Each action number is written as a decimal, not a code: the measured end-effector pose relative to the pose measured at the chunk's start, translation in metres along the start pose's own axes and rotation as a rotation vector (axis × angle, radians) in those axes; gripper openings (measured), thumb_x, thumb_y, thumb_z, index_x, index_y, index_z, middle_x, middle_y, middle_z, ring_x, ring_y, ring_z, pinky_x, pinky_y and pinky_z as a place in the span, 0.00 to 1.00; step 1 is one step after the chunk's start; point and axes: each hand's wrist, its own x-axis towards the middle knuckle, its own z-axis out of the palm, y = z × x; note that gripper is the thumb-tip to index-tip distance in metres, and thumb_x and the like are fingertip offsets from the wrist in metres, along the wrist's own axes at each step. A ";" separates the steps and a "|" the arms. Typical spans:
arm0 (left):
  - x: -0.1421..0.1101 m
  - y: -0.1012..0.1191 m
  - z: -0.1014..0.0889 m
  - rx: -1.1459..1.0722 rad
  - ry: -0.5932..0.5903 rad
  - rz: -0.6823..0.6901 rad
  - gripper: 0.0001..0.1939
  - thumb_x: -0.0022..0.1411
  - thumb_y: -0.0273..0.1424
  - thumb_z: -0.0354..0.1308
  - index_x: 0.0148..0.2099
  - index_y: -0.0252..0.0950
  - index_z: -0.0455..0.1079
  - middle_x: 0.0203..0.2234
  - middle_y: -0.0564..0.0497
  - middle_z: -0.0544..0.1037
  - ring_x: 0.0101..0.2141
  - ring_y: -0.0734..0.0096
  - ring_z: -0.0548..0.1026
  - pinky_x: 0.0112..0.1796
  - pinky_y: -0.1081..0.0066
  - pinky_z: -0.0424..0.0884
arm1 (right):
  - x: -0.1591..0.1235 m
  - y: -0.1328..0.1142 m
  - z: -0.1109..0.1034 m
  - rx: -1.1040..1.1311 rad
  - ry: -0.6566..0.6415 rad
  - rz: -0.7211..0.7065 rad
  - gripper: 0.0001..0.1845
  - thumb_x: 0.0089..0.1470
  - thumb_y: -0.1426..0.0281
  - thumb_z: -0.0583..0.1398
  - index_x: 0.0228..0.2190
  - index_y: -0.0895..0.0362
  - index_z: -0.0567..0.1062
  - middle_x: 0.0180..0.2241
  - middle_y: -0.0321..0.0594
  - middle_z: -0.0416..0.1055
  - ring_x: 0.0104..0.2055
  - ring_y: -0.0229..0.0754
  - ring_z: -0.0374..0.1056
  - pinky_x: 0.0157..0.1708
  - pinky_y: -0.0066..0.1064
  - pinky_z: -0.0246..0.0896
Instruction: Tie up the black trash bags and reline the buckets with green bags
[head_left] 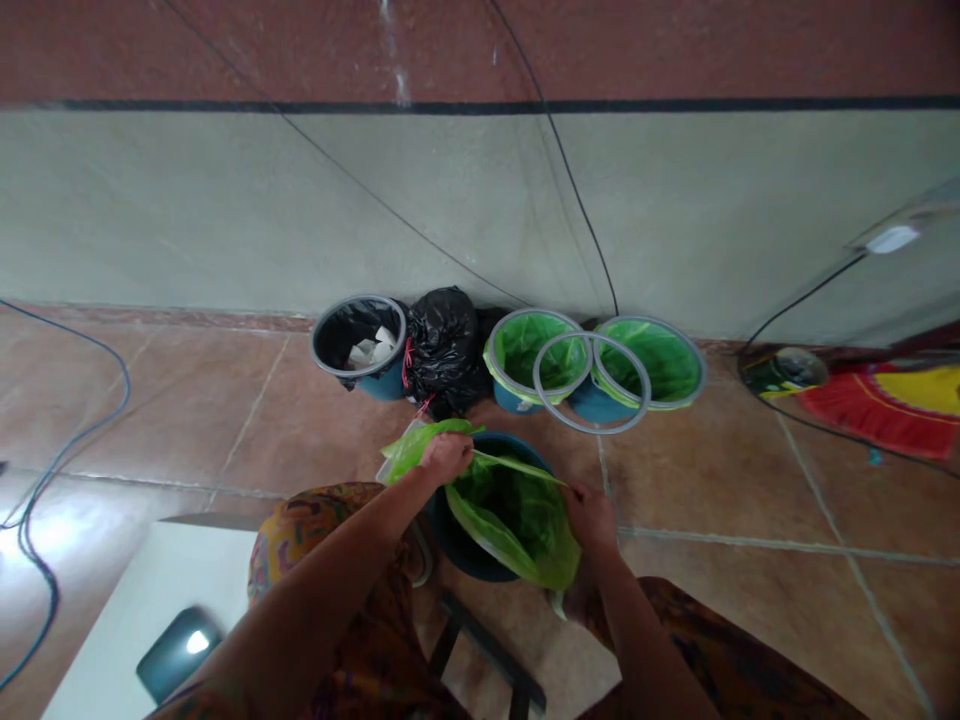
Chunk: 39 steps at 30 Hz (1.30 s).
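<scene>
A thin green trash bag [517, 530] hangs partly inside a dark blue bin [454, 548] that stands between my knees. My left hand [448, 457] is closed on the bag's edge at the bin's far left. At the right, my right hand [591, 515] grips the same edge, pulling the bag's mouth into a taut line between both hands. The bag's mouth gapes below that line, and a loose part of it bunches left of my left hand. A loose grey rim ring [598, 430] leans across two bins behind.
Against the wall stand two green-lined bins [517, 400] [660, 365], a tied black trash bag [442, 340] and a black-lined bin [382, 385] with white waste. At left, a phone [172, 650] lies on a white surface [112, 620]; a blue cable [124, 380] crosses the floor.
</scene>
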 end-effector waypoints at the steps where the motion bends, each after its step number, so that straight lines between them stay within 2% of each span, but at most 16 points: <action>1: 0.001 -0.002 0.000 -0.033 -0.002 -0.013 0.10 0.62 0.30 0.53 0.39 0.37 0.76 0.35 0.49 0.80 0.38 0.67 0.76 0.40 0.72 0.68 | -0.001 0.003 -0.001 -0.014 -0.012 0.014 0.22 0.58 0.61 0.51 0.32 0.57 0.82 0.29 0.48 0.79 0.31 0.46 0.72 0.31 0.32 0.60; 4: 0.003 -0.002 -0.003 -0.153 -0.001 -0.053 0.10 0.64 0.32 0.51 0.40 0.38 0.74 0.33 0.53 0.80 0.35 0.72 0.75 0.36 0.75 0.66 | -0.003 0.003 -0.002 -0.101 -0.084 0.025 0.22 0.59 0.63 0.50 0.34 0.58 0.82 0.31 0.49 0.79 0.33 0.48 0.73 0.33 0.33 0.61; 6: 0.004 0.000 -0.005 -0.197 0.006 -0.065 0.11 0.66 0.34 0.49 0.41 0.39 0.73 0.32 0.54 0.79 0.34 0.73 0.74 0.35 0.76 0.65 | -0.004 -0.004 -0.004 -0.169 -0.108 -0.002 0.19 0.58 0.65 0.53 0.42 0.59 0.80 0.37 0.51 0.79 0.38 0.49 0.74 0.37 0.34 0.62; 9: 0.004 0.007 -0.007 -0.193 0.024 -0.015 0.11 0.67 0.34 0.48 0.42 0.39 0.71 0.32 0.53 0.78 0.34 0.73 0.74 0.36 0.76 0.65 | 0.000 -0.022 -0.005 -0.229 -0.047 -0.099 0.28 0.53 0.67 0.59 0.56 0.61 0.70 0.49 0.53 0.74 0.50 0.53 0.69 0.47 0.38 0.61; 11: 0.004 0.012 -0.007 -0.187 0.027 0.038 0.11 0.68 0.34 0.48 0.41 0.39 0.71 0.33 0.53 0.78 0.35 0.73 0.74 0.38 0.76 0.64 | 0.007 -0.038 -0.004 -0.209 -0.027 -0.207 0.32 0.51 0.67 0.61 0.58 0.60 0.67 0.53 0.52 0.71 0.55 0.53 0.65 0.52 0.39 0.58; 12: 0.004 0.014 -0.007 -0.192 0.023 0.055 0.11 0.68 0.35 0.48 0.41 0.40 0.71 0.34 0.53 0.78 0.36 0.73 0.74 0.38 0.76 0.64 | 0.011 -0.046 -0.003 -0.189 -0.040 -0.267 0.31 0.51 0.66 0.62 0.57 0.59 0.68 0.54 0.51 0.70 0.56 0.53 0.64 0.53 0.39 0.57; 14: 0.003 0.016 -0.006 -0.213 0.009 0.062 0.11 0.68 0.35 0.48 0.41 0.41 0.71 0.33 0.54 0.78 0.36 0.73 0.74 0.38 0.77 0.64 | 0.020 -0.059 0.002 -0.178 -0.096 -0.352 0.22 0.54 0.65 0.60 0.51 0.58 0.73 0.50 0.50 0.73 0.54 0.51 0.65 0.53 0.37 0.57; 16: 0.003 0.015 -0.006 -0.243 0.003 0.053 0.10 0.67 0.36 0.50 0.42 0.41 0.72 0.32 0.54 0.78 0.36 0.73 0.74 0.37 0.77 0.64 | 0.027 -0.064 0.009 -0.191 -0.157 -0.360 0.14 0.58 0.66 0.57 0.42 0.58 0.78 0.43 0.49 0.76 0.48 0.48 0.69 0.50 0.35 0.58; 17: 0.002 0.013 -0.006 -0.257 0.000 0.053 0.10 0.66 0.36 0.51 0.42 0.41 0.73 0.32 0.55 0.78 0.35 0.74 0.73 0.37 0.77 0.64 | 0.029 -0.063 0.012 -0.187 -0.178 -0.337 0.14 0.59 0.67 0.55 0.39 0.57 0.79 0.41 0.49 0.77 0.45 0.47 0.70 0.48 0.34 0.59; 22: 0.004 -0.009 -0.009 -0.283 -0.039 0.049 0.08 0.60 0.29 0.55 0.38 0.38 0.76 0.28 0.56 0.77 0.31 0.75 0.72 0.34 0.78 0.63 | 0.036 -0.042 0.022 -0.038 -0.148 -0.161 0.17 0.59 0.65 0.52 0.39 0.56 0.80 0.35 0.43 0.80 0.37 0.43 0.73 0.38 0.29 0.61; 27: 0.018 -0.025 -0.008 -0.330 0.067 -0.085 0.09 0.61 0.30 0.55 0.36 0.36 0.77 0.26 0.55 0.77 0.29 0.76 0.70 0.32 0.77 0.62 | 0.051 -0.038 0.017 -0.017 -0.216 -0.210 0.21 0.58 0.59 0.52 0.30 0.57 0.80 0.29 0.43 0.78 0.31 0.42 0.70 0.31 0.29 0.56; 33: 0.043 -0.035 0.015 -0.447 0.020 -0.243 0.12 0.61 0.36 0.56 0.31 0.36 0.77 0.19 0.58 0.69 0.24 0.79 0.65 0.25 0.77 0.56 | 0.072 -0.042 0.010 0.083 -0.190 -0.204 0.25 0.56 0.52 0.51 0.23 0.57 0.76 0.23 0.40 0.73 0.26 0.40 0.65 0.27 0.30 0.53; 36: 0.053 -0.038 0.026 -0.456 0.018 -0.283 0.11 0.60 0.35 0.58 0.30 0.37 0.77 0.19 0.58 0.69 0.24 0.78 0.66 0.25 0.77 0.57 | 0.078 -0.036 0.014 0.184 -0.181 -0.119 0.26 0.53 0.49 0.54 0.24 0.57 0.78 0.21 0.39 0.73 0.27 0.41 0.67 0.27 0.30 0.55; 39: 0.060 -0.040 0.035 -0.474 0.018 -0.326 0.10 0.59 0.35 0.58 0.29 0.37 0.76 0.19 0.58 0.70 0.24 0.77 0.66 0.26 0.77 0.58 | 0.084 -0.029 0.024 0.275 -0.173 -0.002 0.25 0.49 0.49 0.58 0.26 0.59 0.81 0.23 0.42 0.76 0.29 0.45 0.71 0.29 0.32 0.60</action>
